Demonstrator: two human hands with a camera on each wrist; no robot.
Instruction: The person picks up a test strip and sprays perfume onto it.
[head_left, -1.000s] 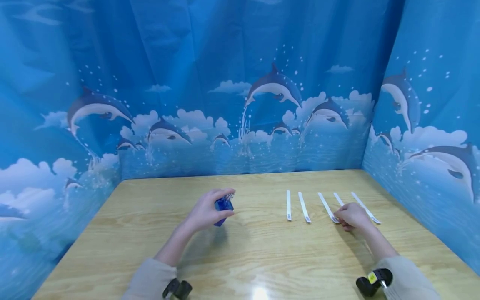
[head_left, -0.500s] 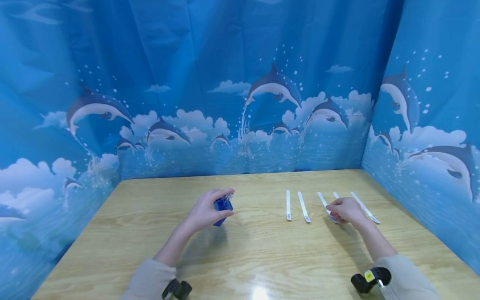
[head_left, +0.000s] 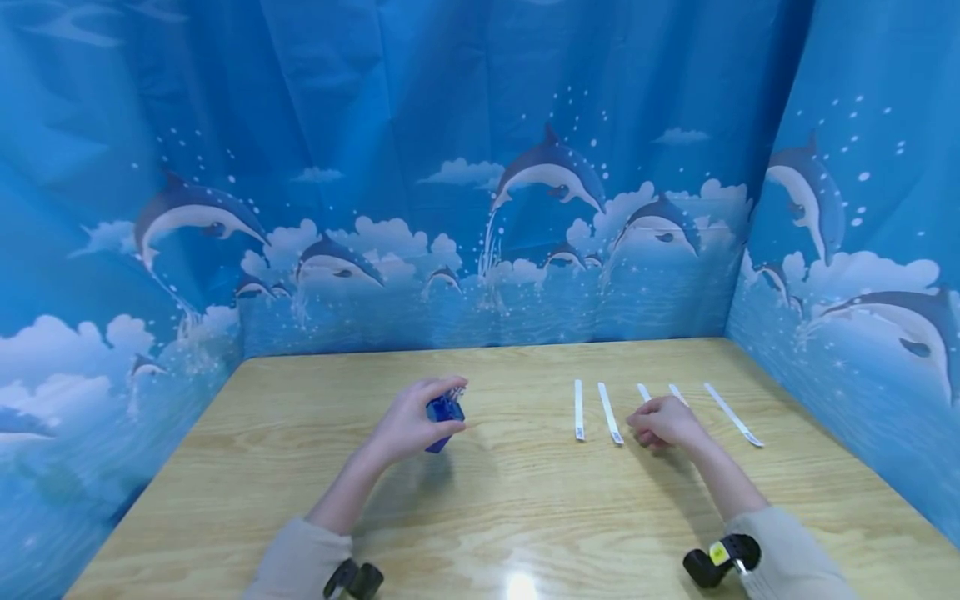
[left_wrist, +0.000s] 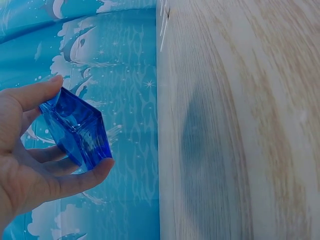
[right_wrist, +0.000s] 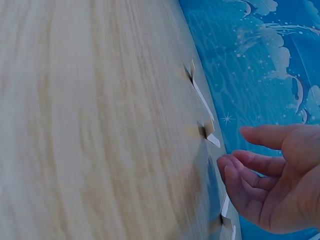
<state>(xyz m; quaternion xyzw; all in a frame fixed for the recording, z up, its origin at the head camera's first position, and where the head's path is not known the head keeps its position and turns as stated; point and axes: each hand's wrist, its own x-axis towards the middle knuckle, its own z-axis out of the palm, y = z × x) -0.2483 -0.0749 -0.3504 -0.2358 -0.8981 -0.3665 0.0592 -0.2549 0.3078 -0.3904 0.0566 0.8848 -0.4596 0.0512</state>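
Note:
My left hand (head_left: pixel 414 421) holds a blue perfume bottle (head_left: pixel 445 410) above the table, thumb on one side and fingers on the other. In the left wrist view the bottle (left_wrist: pixel 77 127) is clear, faceted and tilted. My right hand (head_left: pixel 666 422) hovers low over the white paper strips, holding nothing; it hides the near parts of a middle strip (head_left: pixel 644 390) and the strip beside it (head_left: pixel 677 392). From the right wrist view, that hand (right_wrist: pixel 280 180) has its thumb apart from loosely bent fingers. Nearby strips (right_wrist: pixel 202 100) have bent-up ends.
More white strips lie left of the right hand, the leftmost strip (head_left: pixel 579 410) and its neighbour (head_left: pixel 611 414); another strip (head_left: pixel 733 415) lies at the far right. The wooden table (head_left: pixel 480 517) meets a blue dolphin-print curtain (head_left: pixel 420 308) behind and at the right.
My right hand has moved left along the near ends of the strips, uncovering the rightmost one. The left hand and the perfume bottle stay in place.

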